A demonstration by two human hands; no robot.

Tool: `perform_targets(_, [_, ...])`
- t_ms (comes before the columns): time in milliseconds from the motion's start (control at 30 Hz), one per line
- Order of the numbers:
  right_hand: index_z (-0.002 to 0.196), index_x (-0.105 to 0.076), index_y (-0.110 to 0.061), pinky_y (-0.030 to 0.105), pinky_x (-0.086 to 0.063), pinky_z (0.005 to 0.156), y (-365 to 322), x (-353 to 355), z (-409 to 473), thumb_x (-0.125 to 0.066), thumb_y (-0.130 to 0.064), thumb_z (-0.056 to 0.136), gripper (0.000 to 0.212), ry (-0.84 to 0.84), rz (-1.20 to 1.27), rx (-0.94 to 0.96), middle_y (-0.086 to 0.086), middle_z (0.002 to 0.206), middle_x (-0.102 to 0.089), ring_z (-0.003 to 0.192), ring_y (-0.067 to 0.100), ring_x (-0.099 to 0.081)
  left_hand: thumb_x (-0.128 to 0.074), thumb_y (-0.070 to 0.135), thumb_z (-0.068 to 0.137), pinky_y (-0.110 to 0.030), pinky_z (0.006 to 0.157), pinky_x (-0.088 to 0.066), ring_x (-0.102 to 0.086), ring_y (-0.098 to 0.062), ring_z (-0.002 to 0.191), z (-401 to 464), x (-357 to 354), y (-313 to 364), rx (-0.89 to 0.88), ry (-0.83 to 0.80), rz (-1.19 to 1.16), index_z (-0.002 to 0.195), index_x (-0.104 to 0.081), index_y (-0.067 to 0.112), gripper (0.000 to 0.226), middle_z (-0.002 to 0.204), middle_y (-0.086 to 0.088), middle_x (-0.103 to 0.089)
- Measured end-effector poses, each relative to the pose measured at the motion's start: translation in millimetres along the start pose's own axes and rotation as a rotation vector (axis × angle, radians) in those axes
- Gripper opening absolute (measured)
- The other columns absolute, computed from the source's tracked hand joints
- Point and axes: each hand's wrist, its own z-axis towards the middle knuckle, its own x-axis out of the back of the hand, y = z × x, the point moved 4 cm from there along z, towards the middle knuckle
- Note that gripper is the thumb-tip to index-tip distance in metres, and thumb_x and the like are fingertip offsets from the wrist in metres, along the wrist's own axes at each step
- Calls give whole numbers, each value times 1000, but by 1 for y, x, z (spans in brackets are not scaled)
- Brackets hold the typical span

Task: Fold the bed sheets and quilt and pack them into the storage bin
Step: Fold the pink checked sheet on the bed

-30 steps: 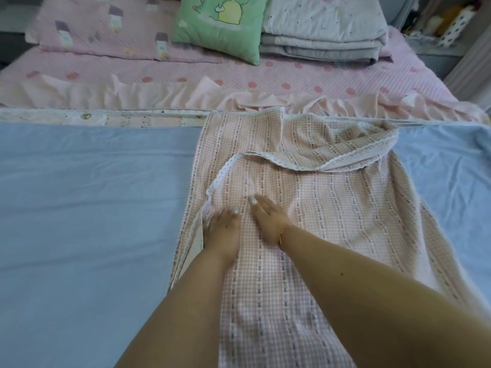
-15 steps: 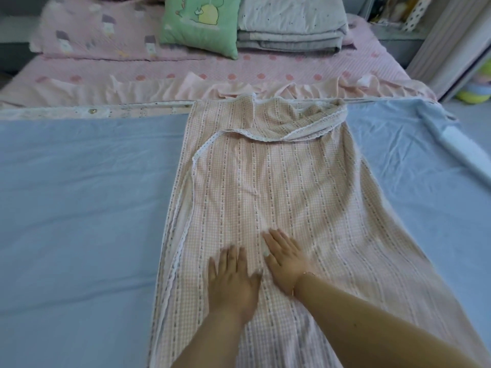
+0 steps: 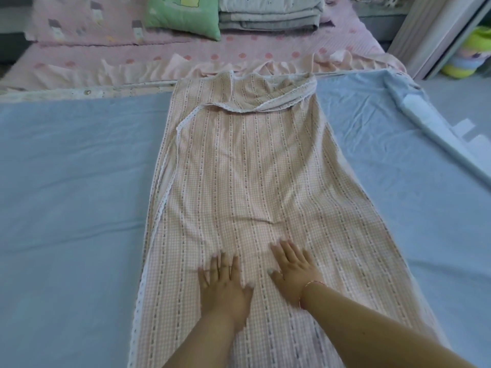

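Nearest, both hands lie flat with fingers spread on the pink checked sheet (image 3: 255, 166), the left hand (image 3: 224, 285) just beside the right hand (image 3: 293, 272), gripping nothing. Smoothing should run outward toward the lace edge (image 3: 162, 197), pressing creases flat before the next fold. Farther off, the sheet's far end (image 3: 276, 99) looks bunched, probably needing straightening. It lies over a blue sheet (image 3: 69, 187); no storage bin shows
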Motion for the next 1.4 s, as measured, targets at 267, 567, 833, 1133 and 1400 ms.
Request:
perform_targets(267, [149, 15, -29, 44, 9, 118, 29, -31, -60, -13, -59, 95, 68, -93, -47, -5, -4, 156, 22, 143, 15, 24, -8, 62, 95, -58, 114, 13, 28, -31, 143, -70, -43, 20, 52, -146, 13, 150, 19, 24, 73, 157, -9, 26])
perform_targets(567, [151, 3, -34, 43, 6, 119, 26, -48, -93, -14, -56, 95, 62, -102, 75, -57, -7, 159, 12, 145, 14, 16, -12, 58, 98, -52, 118, 9, 21, -27, 146, -110, -59, 29, 86, -185, -88, 152, 13, 27, 68, 160, -4, 21])
perform_targets(833, [151, -9, -33, 38, 2, 120, 4, -83, -127, -14, -49, 97, 56, -36, 223, -71, -9, 159, -1, 147, 11, 6, -24, 48, 101, -36, 121, -2, 0, -20, 149, -136, -79, 32, 7, -33, -271, 154, -13, 25, 59, 163, 0, -3])
perform_targets(1133, [143, -39, -27, 29, -10, 116, -4, -112, -207, -23, -38, 102, 45, 97, 451, -127, -6, 152, -30, 141, 12, -22, -56, 21, 93, -27, 83, -46, -59, -16, 90, -195, -136, 15, 257, 145, -983, 100, -67, 15, 14, 103, -2, -66])
perform_targets(1400, [103, -64, 7, 38, -45, 89, 10, -138, -246, -45, -23, 97, 36, 231, 1038, -582, 19, 99, -65, 91, 33, -57, -44, 24, 99, -17, 40, -33, -39, -16, 38, -218, -193, 14, 733, -130, -1624, 59, -42, 16, 40, 48, -4, -43])
